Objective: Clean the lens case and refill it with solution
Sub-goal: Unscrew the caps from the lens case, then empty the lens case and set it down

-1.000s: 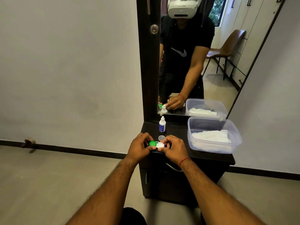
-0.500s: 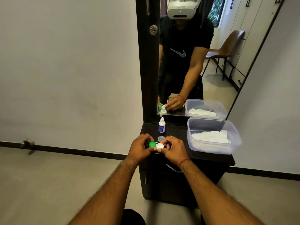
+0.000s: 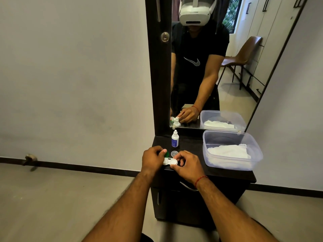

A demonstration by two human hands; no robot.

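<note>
White lens case (image 3: pixel 170 161) between the hands; left hand (image 3: pixel 152 158) pinches green cap (image 3: pixel 167 155); right hand (image 3: pixel 187 165) grips case.

A single wide-angle head camera looks forward and down, close over the dark cabinet's (image 3: pixel 190 145) near edge, facing its mirror (image 3: pixel 244 95).

Bare forearms (image 3: pixel 125 206); a red thread (image 3: pixel 201 179) rings the right wrist.

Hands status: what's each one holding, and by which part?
Left hand pinches the green cap by its edge; right hand grips the lens case at its right end.
</note>
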